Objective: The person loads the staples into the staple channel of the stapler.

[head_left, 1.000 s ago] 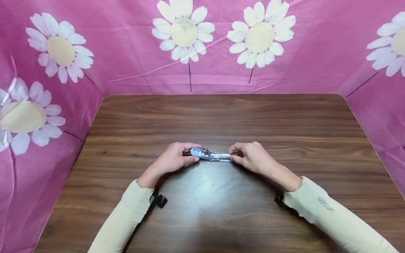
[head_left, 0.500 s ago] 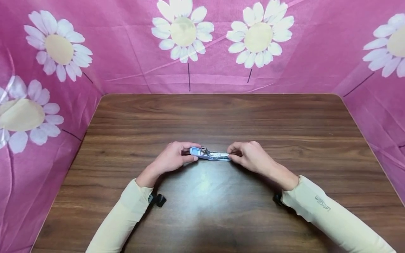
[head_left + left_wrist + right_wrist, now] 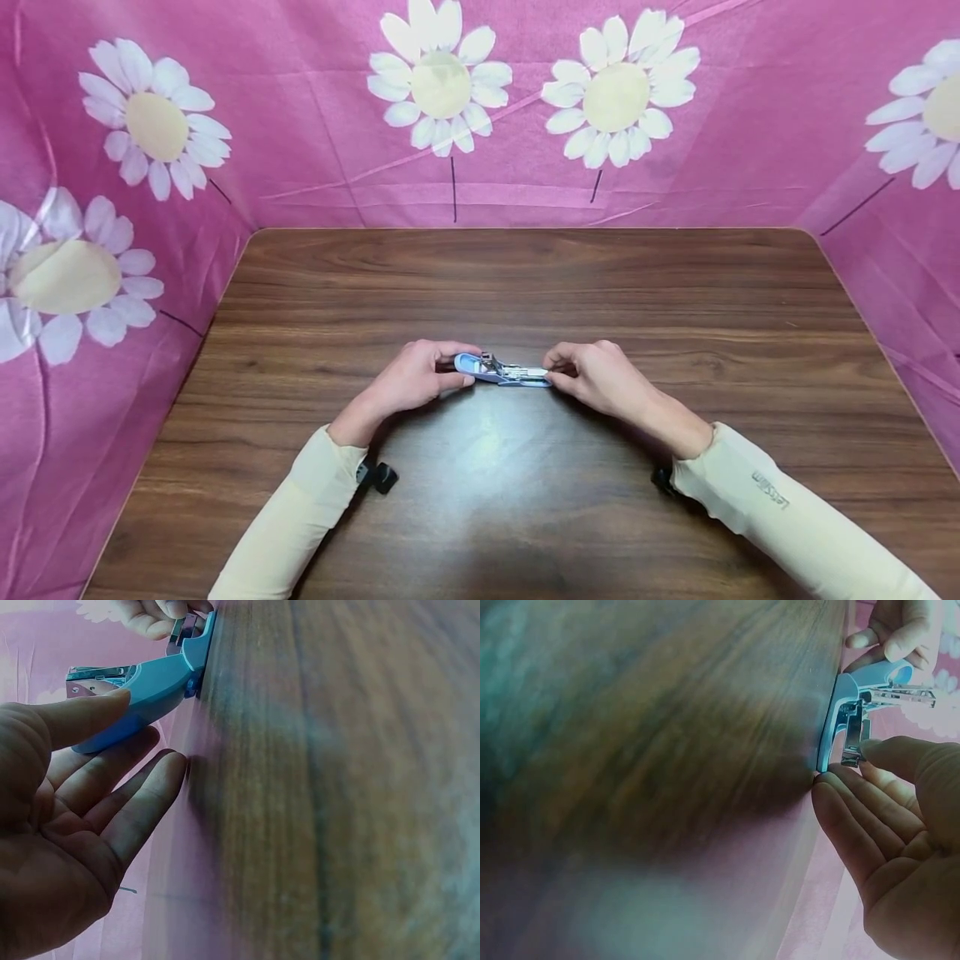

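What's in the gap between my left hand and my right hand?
The blue stapler, its metal parts exposed, spans it in the head view: the left hand holds one end, the right hand pinches the other.

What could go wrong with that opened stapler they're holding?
The right grip is at the end of the metal track, so a finger might get nipped if the parts shift. The left grip holds the raised end of the blue stapler, which might slip and knock the table.
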Demonstrator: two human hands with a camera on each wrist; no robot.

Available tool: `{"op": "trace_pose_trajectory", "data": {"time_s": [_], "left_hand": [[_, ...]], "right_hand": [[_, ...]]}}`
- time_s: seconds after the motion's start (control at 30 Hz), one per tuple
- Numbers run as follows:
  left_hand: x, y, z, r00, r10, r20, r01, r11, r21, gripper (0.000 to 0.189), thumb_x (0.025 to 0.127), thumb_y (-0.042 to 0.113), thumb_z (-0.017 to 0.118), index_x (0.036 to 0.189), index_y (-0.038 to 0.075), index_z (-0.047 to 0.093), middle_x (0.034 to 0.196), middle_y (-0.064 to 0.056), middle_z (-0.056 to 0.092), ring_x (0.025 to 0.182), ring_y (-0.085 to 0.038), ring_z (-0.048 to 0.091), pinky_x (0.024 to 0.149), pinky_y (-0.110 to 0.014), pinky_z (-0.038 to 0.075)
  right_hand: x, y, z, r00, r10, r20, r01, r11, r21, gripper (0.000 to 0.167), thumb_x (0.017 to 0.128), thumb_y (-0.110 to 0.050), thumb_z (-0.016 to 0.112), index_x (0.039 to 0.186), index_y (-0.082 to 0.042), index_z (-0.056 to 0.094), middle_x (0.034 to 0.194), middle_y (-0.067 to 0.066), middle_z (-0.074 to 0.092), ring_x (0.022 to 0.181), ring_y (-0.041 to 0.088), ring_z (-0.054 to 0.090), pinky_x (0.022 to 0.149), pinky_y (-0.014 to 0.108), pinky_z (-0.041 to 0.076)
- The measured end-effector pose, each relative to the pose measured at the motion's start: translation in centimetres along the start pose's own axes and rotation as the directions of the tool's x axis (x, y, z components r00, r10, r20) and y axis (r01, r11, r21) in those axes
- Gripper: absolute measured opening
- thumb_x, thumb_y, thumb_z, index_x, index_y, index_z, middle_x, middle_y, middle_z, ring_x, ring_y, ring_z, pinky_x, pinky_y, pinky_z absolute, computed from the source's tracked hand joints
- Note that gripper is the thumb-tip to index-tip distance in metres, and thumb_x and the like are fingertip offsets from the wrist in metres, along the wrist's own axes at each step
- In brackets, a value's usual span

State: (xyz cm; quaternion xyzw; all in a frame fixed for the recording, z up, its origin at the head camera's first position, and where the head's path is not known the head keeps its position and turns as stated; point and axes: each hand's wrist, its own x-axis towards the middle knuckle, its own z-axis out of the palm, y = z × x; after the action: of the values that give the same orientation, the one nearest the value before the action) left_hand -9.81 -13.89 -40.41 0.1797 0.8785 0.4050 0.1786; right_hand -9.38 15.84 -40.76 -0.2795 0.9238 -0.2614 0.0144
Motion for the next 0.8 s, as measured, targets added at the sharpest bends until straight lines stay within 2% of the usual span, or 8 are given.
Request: {"op": "trace_pose_trajectory", "data": {"time_s": [0.27,0.6,0.8], "left_hand": [[0.11,-0.14,0.11,1.000,0.001,-0.003,-0.001,1.000,-0.011,0.040,0.090,0.025,0.078,0.129,0.025,0.071,0.103,0.005,0.075,0.054,-0.006,0.055,0.062,-0.026,0.046],[0.11,-0.04,0.10,1.000,-0.010,0.006,0.010,0.999,-0.032,0.040,0.090,0.024,0.078,0.129,0.025,0.070,0.100,0.004,0.076,0.053,-0.008,0.058,0.056,-0.026,0.047],[0.09,-0.11,0.09,1.000,-0.010,0.005,0.010,1.000,-0.025,0.040,0.090,0.025,0.078,0.129,0.025,0.070,0.102,0.004,0.076,0.053,-0.007,0.057,0.058,-0.026,0.047]], "right_hand": [[-0.03,0.01,-0.03,1.000,0.001,-0.009,-0.001,1.000,-0.015,0.006,0.088,-0.017,0.077,0.093,-0.015,0.075,0.084,-0.006,0.077,0.075,0.004,0.070,0.069,0.032,0.058],[-0.13,0.08,-0.01,1.000,-0.003,-0.018,0.002,1.000,-0.029,0.006,0.088,-0.018,0.078,0.093,-0.016,0.075,0.082,-0.007,0.077,0.072,0.002,0.068,0.068,0.032,0.057],[-0.13,0.09,0.06,0.999,-0.013,-0.029,0.012,0.999,-0.030,0.006,0.087,-0.016,0.079,0.092,-0.016,0.075,0.082,-0.007,0.077,0.072,0.003,0.069,0.067,0.032,0.057]]}}
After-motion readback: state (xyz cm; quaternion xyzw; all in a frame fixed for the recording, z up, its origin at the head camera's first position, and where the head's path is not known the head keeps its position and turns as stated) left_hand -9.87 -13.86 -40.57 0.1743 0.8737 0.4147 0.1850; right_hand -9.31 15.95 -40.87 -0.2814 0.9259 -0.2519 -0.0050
